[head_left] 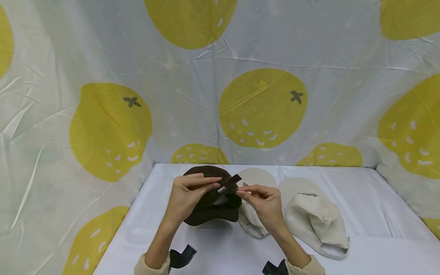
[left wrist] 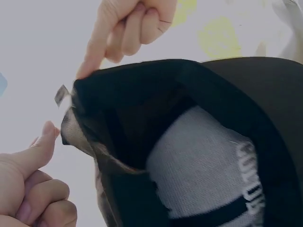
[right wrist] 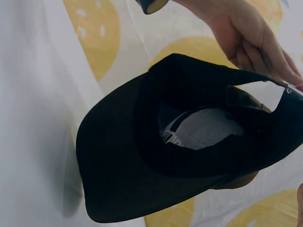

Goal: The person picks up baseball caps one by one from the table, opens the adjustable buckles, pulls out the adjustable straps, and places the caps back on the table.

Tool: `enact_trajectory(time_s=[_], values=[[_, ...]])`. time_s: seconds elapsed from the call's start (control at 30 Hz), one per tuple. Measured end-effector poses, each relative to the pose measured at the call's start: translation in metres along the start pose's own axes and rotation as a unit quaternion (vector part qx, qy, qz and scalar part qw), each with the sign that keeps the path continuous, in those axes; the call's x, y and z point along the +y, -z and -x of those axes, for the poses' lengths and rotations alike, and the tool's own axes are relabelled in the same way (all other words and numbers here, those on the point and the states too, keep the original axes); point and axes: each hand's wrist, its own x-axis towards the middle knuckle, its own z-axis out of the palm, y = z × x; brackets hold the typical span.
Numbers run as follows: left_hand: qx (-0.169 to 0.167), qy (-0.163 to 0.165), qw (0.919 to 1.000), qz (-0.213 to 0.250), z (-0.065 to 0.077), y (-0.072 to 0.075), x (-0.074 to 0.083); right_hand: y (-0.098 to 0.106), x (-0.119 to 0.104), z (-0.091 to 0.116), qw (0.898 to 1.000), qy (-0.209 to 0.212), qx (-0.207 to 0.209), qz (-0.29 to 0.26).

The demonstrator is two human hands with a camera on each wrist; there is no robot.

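Observation:
A dark brown cap [head_left: 206, 196] is held up in front of me with its brim toward me. In the right wrist view, the cap's brim [right wrist: 113, 156] points left and its open inside shows a grey mesh lining [right wrist: 208, 127] with white lettering. My left hand [head_left: 185, 196] pinches one side of the cap's back strap between thumb and forefinger. On the other side, my right hand [head_left: 264, 202] pinches the cap's back edge near the strap. Between the fingertips lies a small silver buckle [head_left: 222, 190], with a loose strap end [head_left: 235, 178] sticking out.
Two cream caps lie on the white table: one cream cap [head_left: 256, 176] partly behind my right hand, another cream cap [head_left: 314, 217] farther right. A white curtain [head_left: 185, 114] with yellow lemon prints stands behind and beside the table. Black wrist mounts [head_left: 182, 256] sit at both wrists.

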Motion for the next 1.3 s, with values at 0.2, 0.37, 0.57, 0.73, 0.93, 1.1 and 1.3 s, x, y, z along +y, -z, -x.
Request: enact_trajectory(time_s=[0.2,0.37,0.57,0.73,0.93,1.1,1.3], values=[[-0.02,0.014,0.9997,0.0,-0.007,-0.004,0.01,-0.001,-0.002,0.0,1.0,0.007,0.004,0.012],[-0.032,0.043,0.9986,0.0,-0.015,-0.008,0.016,-0.002,-0.002,0.0,1.0,0.005,0.006,0.011],[-0.053,0.061,0.9965,0.022,-0.025,-0.013,0.022,-0.002,-0.003,0.0,1.0,0.012,-0.002,0.007],[-0.074,0.064,0.9952,0.009,-0.033,-0.019,0.025,-0.003,-0.003,-0.001,1.0,0.018,-0.013,0.004],[-0.101,0.073,0.9918,0.029,-0.037,-0.025,0.027,-0.002,-0.005,-0.001,1.0,0.017,-0.018,0.01],[-0.108,0.062,0.9921,0.017,-0.038,-0.025,0.026,-0.001,-0.006,-0.001,1.0,0.014,-0.02,0.017],[-0.104,0.031,0.9941,0.001,-0.035,-0.024,0.028,-0.001,-0.005,-0.001,1.0,0.008,-0.019,0.016]])
